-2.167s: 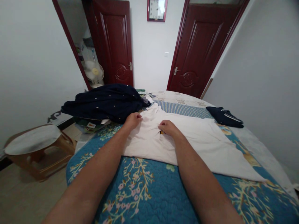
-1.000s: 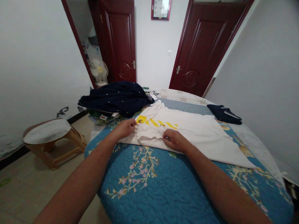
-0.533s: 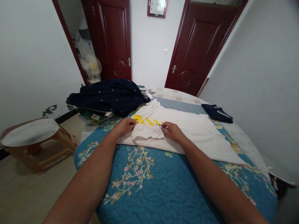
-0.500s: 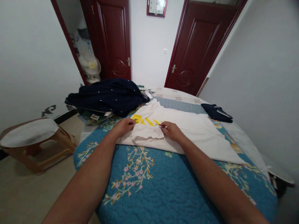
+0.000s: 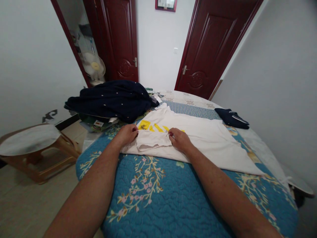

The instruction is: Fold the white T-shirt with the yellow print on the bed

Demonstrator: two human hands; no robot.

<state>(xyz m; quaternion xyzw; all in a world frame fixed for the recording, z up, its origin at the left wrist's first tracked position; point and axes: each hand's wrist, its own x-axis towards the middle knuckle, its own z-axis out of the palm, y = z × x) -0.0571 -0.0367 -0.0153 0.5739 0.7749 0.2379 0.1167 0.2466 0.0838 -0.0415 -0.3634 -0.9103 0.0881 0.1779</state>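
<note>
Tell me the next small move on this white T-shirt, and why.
Probably smooth the folded flap flat onto the T-shirt with the left hand and right hand. Both hands hold its upper edge, it looks slightly bunched between them, and it sits just below the yellow print.

Nothing is legible — the yellow print (image 5: 145,125) on the white T-shirt (image 5: 200,142) and the wall clock face (image 5: 165,2) stay unreadable.

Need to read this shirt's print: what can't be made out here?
Head view:
- yellow print on the white T-shirt: lower part hidden by the folded flap and the right hand
- small dark marks beside that hand: too small to read
- wall clock: cut off by the top edge
</note>
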